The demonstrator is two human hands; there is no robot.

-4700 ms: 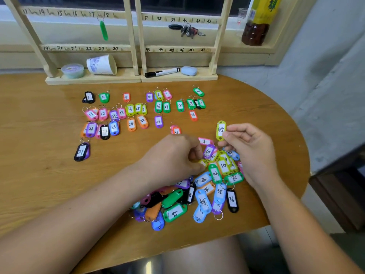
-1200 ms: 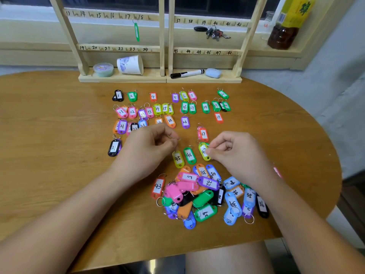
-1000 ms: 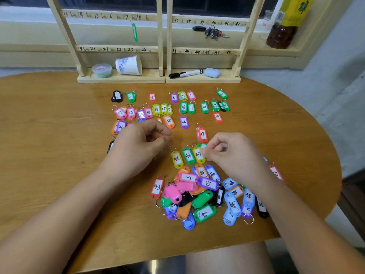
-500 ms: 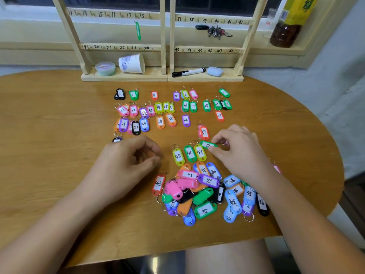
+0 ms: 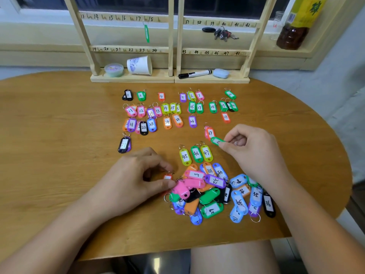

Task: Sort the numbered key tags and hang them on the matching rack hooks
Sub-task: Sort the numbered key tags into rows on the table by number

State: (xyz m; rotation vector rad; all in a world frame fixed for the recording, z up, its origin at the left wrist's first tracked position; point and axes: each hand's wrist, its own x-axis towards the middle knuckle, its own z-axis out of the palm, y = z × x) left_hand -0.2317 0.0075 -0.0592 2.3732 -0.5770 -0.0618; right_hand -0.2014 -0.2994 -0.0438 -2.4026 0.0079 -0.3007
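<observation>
Plastic key tags likely light, stiff, slick; pinch across flat body. Right hand pinches green tag; left hand nips orange tag.

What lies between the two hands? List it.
Head view: three tags side by side between the left hand and right hand: yellow-green tag 45, green tag 46, yellow-green tag 47.

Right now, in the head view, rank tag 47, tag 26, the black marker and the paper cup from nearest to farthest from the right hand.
1. Tag 47, yellow-green, just left of the right hand.
2. Tag 26, purple, up-left in the sorted rows.
3. Black marker, far back, slightly left.
4. Paper cup, far back, well to the left.
</observation>
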